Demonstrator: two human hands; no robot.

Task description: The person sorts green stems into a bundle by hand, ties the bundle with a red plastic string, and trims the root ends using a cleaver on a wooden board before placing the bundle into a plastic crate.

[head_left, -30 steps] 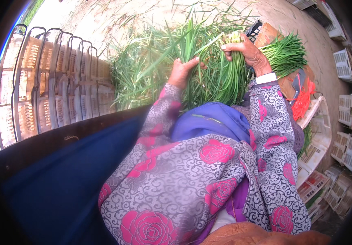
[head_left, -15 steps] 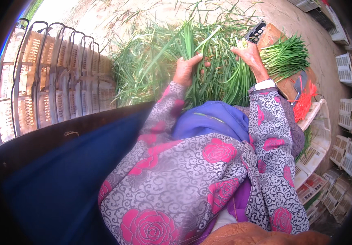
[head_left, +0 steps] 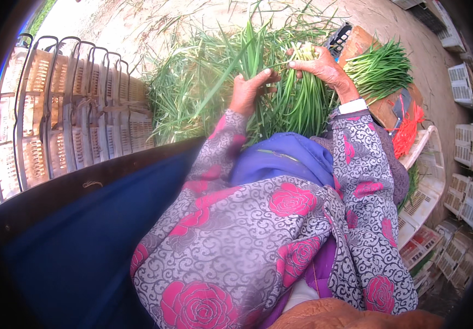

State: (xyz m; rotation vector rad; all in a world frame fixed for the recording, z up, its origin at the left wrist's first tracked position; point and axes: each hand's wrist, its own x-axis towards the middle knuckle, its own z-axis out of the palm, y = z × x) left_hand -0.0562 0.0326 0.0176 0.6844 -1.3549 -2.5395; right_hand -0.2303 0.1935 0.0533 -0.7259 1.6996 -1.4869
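Observation:
My left hand [head_left: 250, 90] is closed round a clump of broad green chive leaves [head_left: 253, 52], whose tips stick up past the fingers. Close beside it, my right hand [head_left: 327, 71] grips a bunch of chives [head_left: 302, 104] near the pale stem ends, with the green leaves hanging down. The fingertips of both hands come near each other, and a thin stalk seems to stretch between them. Under and around both hands spreads a loose heap of chives [head_left: 187, 90]. A neat bundle of chives [head_left: 379, 71] lies on a brown block to the right.
Stacked pale plastic crates [head_left: 61, 104] with dark handles stand at the left. Red ties [head_left: 408, 131] hang by the brown block [head_left: 357, 44]. A white basket [head_left: 425, 186] sits at my right; more crates [head_left: 472, 145] line the far right. A dark blue surface [head_left: 94, 236] lies at lower left.
My right hand has moved left toward my left hand, bringing the chive bunch with its pale ends up. My left hand stays nearly in place, still holding its clump.

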